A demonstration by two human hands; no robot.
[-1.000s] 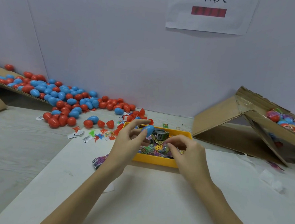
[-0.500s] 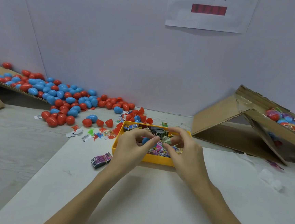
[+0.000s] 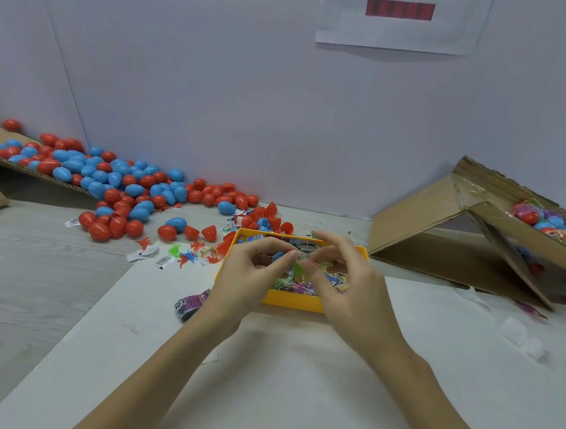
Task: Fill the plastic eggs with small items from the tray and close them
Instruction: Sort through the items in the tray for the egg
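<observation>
The table [image 3: 294, 386] bears a yellow tray [image 3: 293, 300], scattered plastic eggs [image 3: 116, 225] and a cardboard box [image 3: 443, 242].

The tray [image 3: 296, 300] sits centre on the table [image 3: 294, 386], eggs [image 3: 113, 185] piled behind-left, a cardboard box [image 3: 444, 235] right.

The location is a makeshift packing workstation. Plain white partition walls [image 3: 217, 89] enclose a white tabletop [image 3: 277, 385]. A printed paper notice [image 3: 399, 19] is fixed to the wall. Tilted cardboard chutes [image 3: 418, 219] hold bulk red and blue plastic eggs [image 3: 113, 179]; a yellow tray [image 3: 293, 300] holds small parts.
</observation>
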